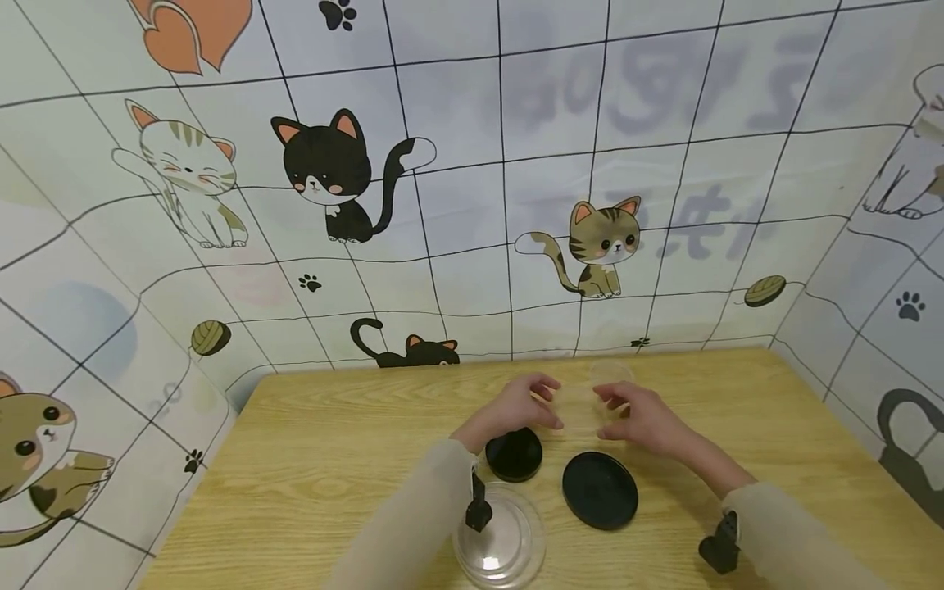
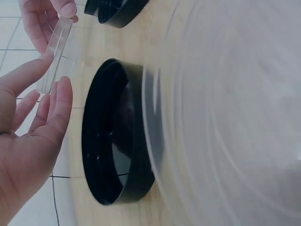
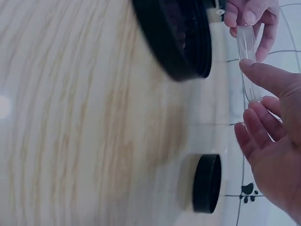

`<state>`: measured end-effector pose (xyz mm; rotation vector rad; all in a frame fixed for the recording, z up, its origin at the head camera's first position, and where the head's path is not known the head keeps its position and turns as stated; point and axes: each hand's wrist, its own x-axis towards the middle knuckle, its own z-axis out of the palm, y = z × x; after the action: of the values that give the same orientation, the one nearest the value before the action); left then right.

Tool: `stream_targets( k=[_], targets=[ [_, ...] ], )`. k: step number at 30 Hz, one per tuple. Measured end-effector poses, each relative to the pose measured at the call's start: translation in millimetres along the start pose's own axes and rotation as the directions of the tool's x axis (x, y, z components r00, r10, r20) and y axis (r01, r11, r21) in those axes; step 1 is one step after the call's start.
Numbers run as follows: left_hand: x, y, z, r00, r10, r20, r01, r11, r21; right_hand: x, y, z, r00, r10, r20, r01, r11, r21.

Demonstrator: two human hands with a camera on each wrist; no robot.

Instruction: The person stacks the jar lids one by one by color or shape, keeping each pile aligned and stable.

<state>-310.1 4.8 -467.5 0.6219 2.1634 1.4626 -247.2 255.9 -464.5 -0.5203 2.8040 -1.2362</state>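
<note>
A wooden table (image 1: 332,459) bears, toward its near side, a big clear round container (image 1: 510,534). Nearer the far edge, the left hand (image 1: 522,404) and the right hand (image 1: 643,418) face each other, just beyond a larger black lid (image 1: 600,490) and a smaller black lid (image 1: 514,456) that lie apart; thumb and fingers of each hand pinch a thin clear piece (image 2: 57,52), raised between the two.

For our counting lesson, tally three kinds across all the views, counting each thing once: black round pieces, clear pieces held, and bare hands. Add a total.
Black round pieces: 3
Clear pieces held: 1
Bare hands: 2
Total: 6
</note>
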Motion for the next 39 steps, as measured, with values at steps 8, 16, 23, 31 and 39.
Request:
stream_targets(
  k=[8, 16, 23, 31, 39],
  targets=[
    [-30.1, 10.2, -15.5, 0.999, 0.025, 0.023, -0.023, 0.997, -0.073, -3.7, -25.0, 5.3, 1.0, -0.022, 0.002, 0.022, 0.995, 0.098],
    [-72.4, 10.8, -26.9, 1.0, 0.026, 0.01, -0.023, 0.981, -0.193, -10.3, -52.2, 20.4, 0.989, -0.145, -0.016, 0.146, 0.985, 0.088],
    [-125.2, -4.8, -25.0, 0.997, 0.048, -0.053, -0.057, 0.983, -0.177, -24.2, -77.2, 46.6, 0.971, -0.236, 0.045, 0.23, 0.968, 0.102],
    [-165.0, -11.8, -19.0, 0.995, 0.056, -0.085, -0.068, 0.987, -0.145, -41.8, -92.8, 69.2, 0.95, -0.307, 0.055, 0.304, 0.951, 0.051],
    [-194.9, -22.2, -14.0, 0.989, 0.086, -0.116, -0.09, 0.996, -0.027, -49.1, -96.2, 94.0, 0.912, -0.406, 0.05, 0.402, 0.912, 0.08]
  ],
)
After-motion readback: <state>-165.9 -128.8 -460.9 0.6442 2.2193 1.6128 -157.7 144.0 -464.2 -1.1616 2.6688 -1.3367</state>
